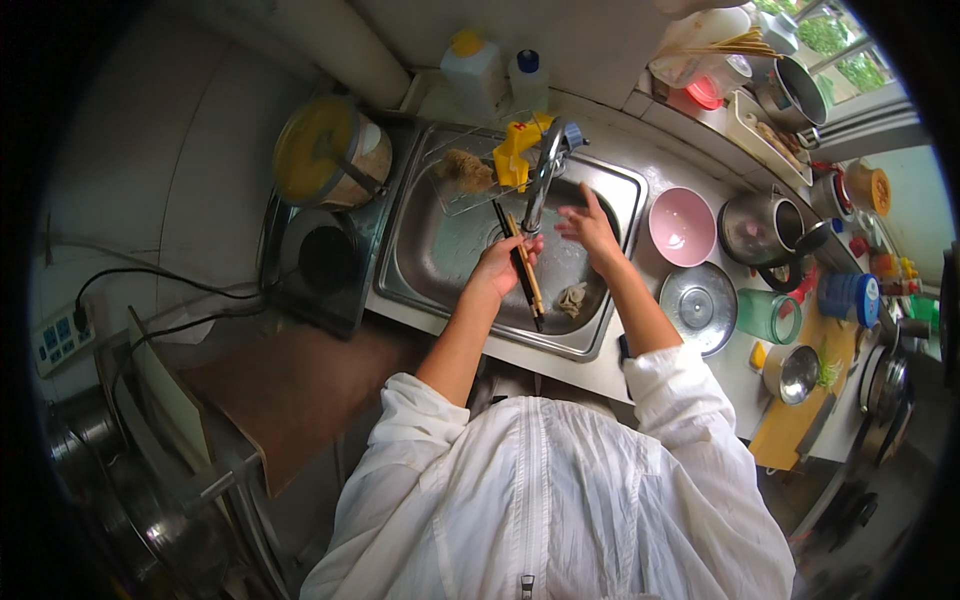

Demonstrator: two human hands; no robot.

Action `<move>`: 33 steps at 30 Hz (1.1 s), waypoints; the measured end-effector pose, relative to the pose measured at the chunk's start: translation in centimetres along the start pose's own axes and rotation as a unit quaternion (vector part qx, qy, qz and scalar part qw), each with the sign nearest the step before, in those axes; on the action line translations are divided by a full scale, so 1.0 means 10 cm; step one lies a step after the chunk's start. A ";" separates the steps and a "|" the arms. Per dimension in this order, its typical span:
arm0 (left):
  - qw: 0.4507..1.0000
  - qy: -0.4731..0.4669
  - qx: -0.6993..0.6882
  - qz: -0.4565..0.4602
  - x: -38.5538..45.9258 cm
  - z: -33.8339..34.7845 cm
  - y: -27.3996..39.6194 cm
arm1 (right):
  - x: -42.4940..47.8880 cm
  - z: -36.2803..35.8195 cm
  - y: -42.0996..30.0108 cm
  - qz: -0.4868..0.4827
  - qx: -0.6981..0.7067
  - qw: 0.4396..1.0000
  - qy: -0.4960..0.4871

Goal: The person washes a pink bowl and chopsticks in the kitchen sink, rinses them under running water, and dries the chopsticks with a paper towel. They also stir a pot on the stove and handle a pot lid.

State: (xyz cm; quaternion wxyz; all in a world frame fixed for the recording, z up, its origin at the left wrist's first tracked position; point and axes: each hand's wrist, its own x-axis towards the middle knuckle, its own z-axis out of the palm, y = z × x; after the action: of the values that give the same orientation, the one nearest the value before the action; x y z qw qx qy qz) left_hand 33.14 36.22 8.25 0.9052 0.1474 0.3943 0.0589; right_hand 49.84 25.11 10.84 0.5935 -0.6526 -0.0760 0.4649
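Observation:
My left hand [504,262] is closed around several chopsticks [531,289], dark and light wooden ones, under the spout of a chrome faucet [545,176]. My right hand [587,227] is to the right of the spout, fingers spread, holding nothing. Both hands are over a stainless steel sink [450,266]. A crumpled pale cloth or scrap [572,299] lies in the basin near its front right. At the back of the sink a wire rack [457,201] bears a brown scrubber [468,171] and a yellow plastic item [513,156].
Right of the sink stand a pink bowl [682,226], a metal lid [698,308], a steel kettle [759,228] and a green glass jar [770,316]. A cutting board [780,420] lies farther right. At left, a large pot [334,154] stands on the stove [352,255].

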 end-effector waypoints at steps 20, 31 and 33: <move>0.991 -0.026 -0.095 0.091 -0.26 -0.27 -0.36 | -0.87 0.15 0.05 0.208 -0.152 0.944 -0.206; 0.998 0.004 0.016 0.066 -0.64 0.11 -0.69 | -1.28 0.40 0.20 0.177 -0.051 0.969 -0.164; 0.997 0.021 -0.006 0.069 -0.45 0.02 -0.60 | -1.39 0.36 0.15 0.166 -0.086 0.972 -0.145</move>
State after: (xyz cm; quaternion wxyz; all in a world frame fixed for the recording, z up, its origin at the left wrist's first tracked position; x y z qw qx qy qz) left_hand 30.11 29.48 9.64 0.8913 0.1675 0.4017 0.1271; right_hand 38.91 18.17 17.25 0.4323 -0.6306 -0.0919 0.6379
